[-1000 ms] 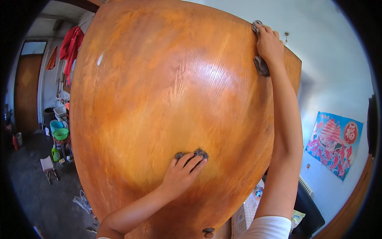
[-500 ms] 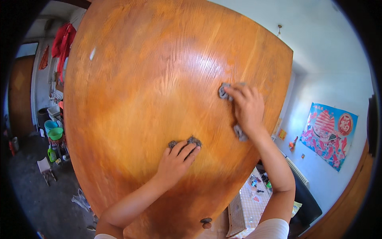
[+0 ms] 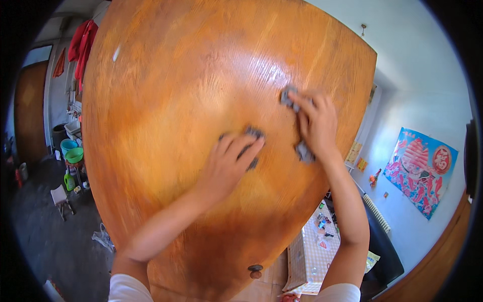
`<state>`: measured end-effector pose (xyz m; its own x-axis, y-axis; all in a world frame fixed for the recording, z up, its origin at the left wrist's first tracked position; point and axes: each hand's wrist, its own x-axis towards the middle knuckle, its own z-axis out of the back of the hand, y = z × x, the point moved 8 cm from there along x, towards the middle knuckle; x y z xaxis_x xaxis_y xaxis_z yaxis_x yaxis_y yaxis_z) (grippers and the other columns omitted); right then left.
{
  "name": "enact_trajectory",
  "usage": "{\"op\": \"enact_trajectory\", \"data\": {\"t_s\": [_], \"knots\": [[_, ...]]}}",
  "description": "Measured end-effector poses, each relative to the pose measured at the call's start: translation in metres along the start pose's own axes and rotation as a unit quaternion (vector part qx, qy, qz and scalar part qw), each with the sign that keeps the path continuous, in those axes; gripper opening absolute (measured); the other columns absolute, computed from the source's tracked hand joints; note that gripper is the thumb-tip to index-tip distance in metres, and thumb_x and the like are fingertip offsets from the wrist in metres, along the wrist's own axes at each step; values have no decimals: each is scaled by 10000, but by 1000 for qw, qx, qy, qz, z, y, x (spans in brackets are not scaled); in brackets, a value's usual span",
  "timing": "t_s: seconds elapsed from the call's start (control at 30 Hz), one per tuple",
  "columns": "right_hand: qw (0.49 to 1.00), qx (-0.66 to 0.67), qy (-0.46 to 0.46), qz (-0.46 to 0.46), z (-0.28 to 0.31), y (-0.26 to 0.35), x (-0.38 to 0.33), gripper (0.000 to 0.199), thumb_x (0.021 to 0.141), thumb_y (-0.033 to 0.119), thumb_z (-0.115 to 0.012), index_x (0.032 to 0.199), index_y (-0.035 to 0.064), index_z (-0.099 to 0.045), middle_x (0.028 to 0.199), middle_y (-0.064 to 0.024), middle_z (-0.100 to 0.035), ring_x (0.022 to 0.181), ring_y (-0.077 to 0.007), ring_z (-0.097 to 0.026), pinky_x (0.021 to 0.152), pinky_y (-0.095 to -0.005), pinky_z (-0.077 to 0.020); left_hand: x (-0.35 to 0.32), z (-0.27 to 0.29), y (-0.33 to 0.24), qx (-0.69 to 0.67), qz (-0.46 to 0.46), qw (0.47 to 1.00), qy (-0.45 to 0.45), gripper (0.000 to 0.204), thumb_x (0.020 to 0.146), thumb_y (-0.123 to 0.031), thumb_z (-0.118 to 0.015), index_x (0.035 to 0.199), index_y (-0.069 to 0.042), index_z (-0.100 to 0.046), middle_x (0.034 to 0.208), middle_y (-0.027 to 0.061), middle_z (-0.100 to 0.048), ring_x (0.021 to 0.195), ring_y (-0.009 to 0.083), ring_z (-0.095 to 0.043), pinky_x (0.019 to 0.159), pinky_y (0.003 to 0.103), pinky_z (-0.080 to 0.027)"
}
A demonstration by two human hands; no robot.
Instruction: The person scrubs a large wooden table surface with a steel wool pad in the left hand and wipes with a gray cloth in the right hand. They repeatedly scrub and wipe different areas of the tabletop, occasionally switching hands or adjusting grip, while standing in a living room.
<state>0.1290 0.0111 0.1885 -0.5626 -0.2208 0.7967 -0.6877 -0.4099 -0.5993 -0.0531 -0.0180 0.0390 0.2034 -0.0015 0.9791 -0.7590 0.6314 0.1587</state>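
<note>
A large wooden door [image 3: 166,126], orange-brown with a glossy grain, fills the middle of the view. My left hand [image 3: 226,160], a little blurred, presses a crumpled dark grey rag [image 3: 255,133] against the middle of the panel; parts of the rag stick out around the fingers. Higher and to the right, my right hand [image 3: 319,125] holds another grey rag [image 3: 288,97] on the wood, and its lower end shows below the palm. Near the door's bottom edge sits a round brown knob [image 3: 255,272].
Behind the door at right stands a table with a checked cloth [image 3: 314,256] and small items on it. A colourful poster [image 3: 421,171] hangs on the pale wall. At left are a green basin [image 3: 74,155], a green bottle [image 3: 69,180], a small stool [image 3: 59,196] and hanging red cloth [image 3: 83,48].
My left hand has slid up the panel with its rag. The right hand and its rag have moved up slightly. The view has shifted a little.
</note>
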Motion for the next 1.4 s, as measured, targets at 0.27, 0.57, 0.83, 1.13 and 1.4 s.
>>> {"op": "enact_trajectory", "data": {"t_s": [0.27, 0.57, 0.83, 1.13, 1.4], "knots": [[998, 28, 35, -54, 14, 31, -107, 585, 804, 14, -811, 1330, 269, -799, 1269, -8, -728, 1097, -282, -637, 900, -437, -495, 180, -16, 10, 179, -117, 971, -111, 431, 942, -134, -726, 1366, -50, -727, 1424, 82, -673, 1213, 297, -649, 994, 433, -556], [996, 40, -5, -73, 17, 30, -124, 559, 796, 42, -815, 1311, 260, -802, 1298, 6, -727, 1131, -275, -644, 914, -438, -497, 183, -50, -4, 220, -132, 964, -76, 430, 938, -122, -732, 1360, -40, -730, 1400, 86, -690, 1195, 333, -632, 993, 448, -546], [996, 32, -24, -81, 18, 25, -129, 551, 796, 48, -800, 1302, 267, -801, 1303, 16, -723, 1137, -273, -646, 920, -435, -503, 113, -64, -14, 246, -129, 960, -32, 425, 944, -76, -696, 1367, -81, -733, 1384, 83, -682, 1152, 332, -644, 1045, 443, -522], [995, 31, -22, -90, 13, 28, -134, 555, 794, 50, -794, 1304, 267, -800, 1313, 22, -723, 1143, -270, -653, 952, -446, -510, 141, -55, -17, 267, -107, 957, -47, 419, 969, -114, -685, 1386, -88, -722, 1270, 85, -696, 1147, 330, -645, 959, 454, -528], [995, 38, -41, -82, 14, 31, -129, 527, 811, 57, -803, 1298, 259, -802, 1304, 17, -730, 1126, -269, -663, 953, -441, -512, 210, -33, 12, 271, -108, 955, -52, 414, 975, -102, -687, 1387, -78, -722, 1267, 83, -692, 1181, 335, -645, 973, 459, -562]]}}
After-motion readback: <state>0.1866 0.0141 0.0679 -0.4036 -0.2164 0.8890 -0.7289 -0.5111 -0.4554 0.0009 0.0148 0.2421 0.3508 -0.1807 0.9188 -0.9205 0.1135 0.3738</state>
